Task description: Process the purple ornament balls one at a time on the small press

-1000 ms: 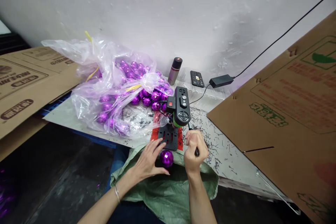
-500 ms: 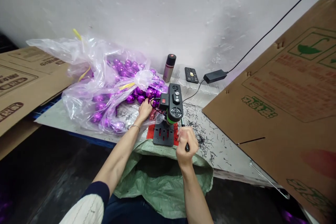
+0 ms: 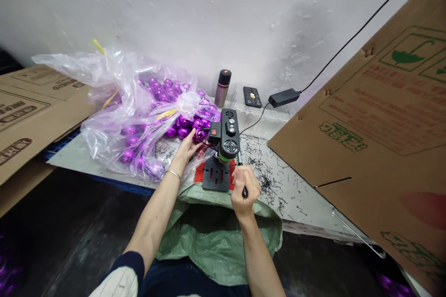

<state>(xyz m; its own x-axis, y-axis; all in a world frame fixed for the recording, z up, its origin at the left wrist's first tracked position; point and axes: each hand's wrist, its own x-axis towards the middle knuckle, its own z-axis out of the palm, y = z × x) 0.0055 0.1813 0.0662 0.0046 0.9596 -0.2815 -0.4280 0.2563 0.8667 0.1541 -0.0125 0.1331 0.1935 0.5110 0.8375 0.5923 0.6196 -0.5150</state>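
Note:
My right hand (image 3: pixel 245 186) is wrapped round the black-gripped lever (image 3: pixel 245 192) at the right side of a small black bench machine (image 3: pixel 229 134). This machine has round vents, silver buttons and a red switch, and stands on a slotted black base plate (image 3: pixel 216 180). Left of it, my left hand (image 3: pixel 188 146) reaches to the edge of a heap of shiny purple balls (image 3: pixel 183 126). Its thumb and fingers look apart beside the nearest balls; the fingertips are partly hidden. A clear plastic bag (image 3: pixel 128 97) covers much of the heap.
A green woven sack (image 3: pixel 198 260) hangs below the table's front edge. Behind stand a dark-capped bottle (image 3: pixel 223 88), a phone (image 3: pixel 252 97) and a power adapter (image 3: pixel 284 98). Small dark bits (image 3: pixel 265 176) litter the right side. Cardboard boxes (image 3: pixel 376 148) flank the table.
My left hand has drawn back slightly left, and its fingers are more spread. My right hand stays on the lever. The view has shifted a little.

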